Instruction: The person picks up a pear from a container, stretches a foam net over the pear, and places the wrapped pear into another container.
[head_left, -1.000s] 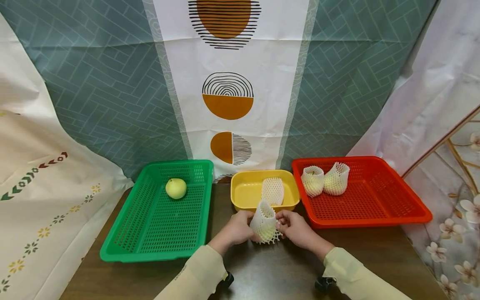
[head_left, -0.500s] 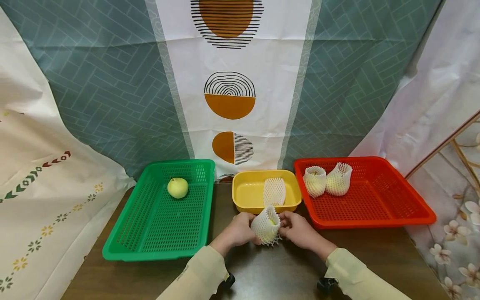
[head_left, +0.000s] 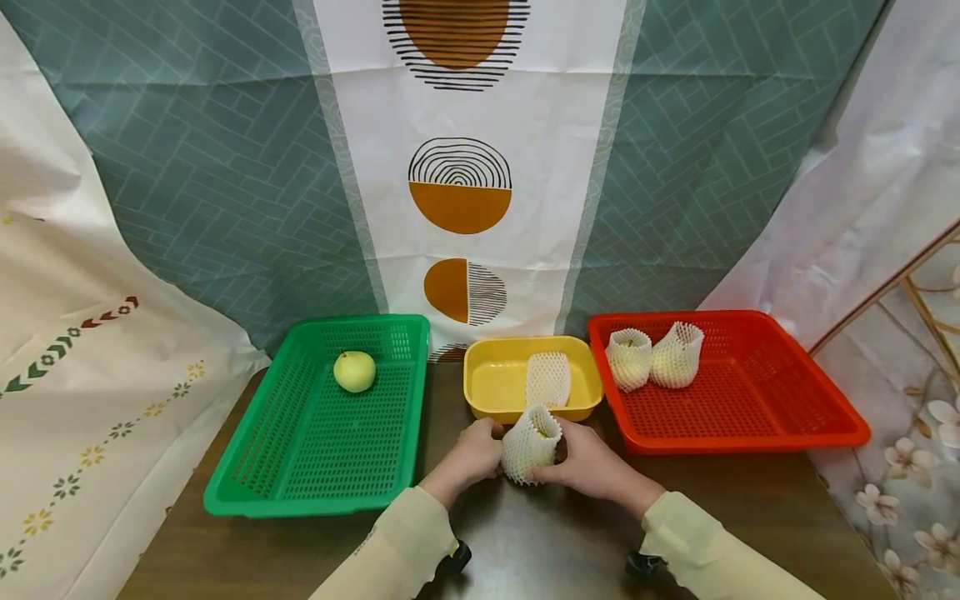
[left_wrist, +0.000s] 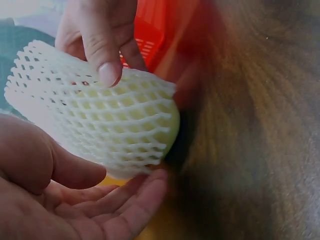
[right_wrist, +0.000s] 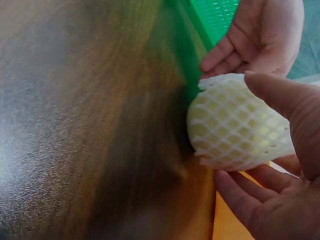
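A pale yellow pear (right_wrist: 225,120) in a white foam net sleeve (head_left: 525,448) stands on the table in front of the yellow bin, its round end showing past the sleeve's edge in both wrist views. My right hand (head_left: 592,462) holds it, thumb on the near side and fingers round the other. Beside it on the left is my left hand (head_left: 474,454), fingers mostly straight, fingertips (left_wrist: 159,180) right at the sleeve's lower edge. In the left wrist view, the right thumb (left_wrist: 109,72) presses on the netting.
A bare pear (head_left: 354,372) sits in the green basket (head_left: 315,504) at left. Inside the yellow bin (head_left: 491,412) lies a flat foam net (head_left: 548,379). The red basket (head_left: 742,443) at right holds two netted pears (head_left: 677,357).
My right hand has shifted from the sleeve's right edge to grip round the pear, its thumb now in front. The sleeve now sits lower over the pear. My left hand's fingers have loosened.
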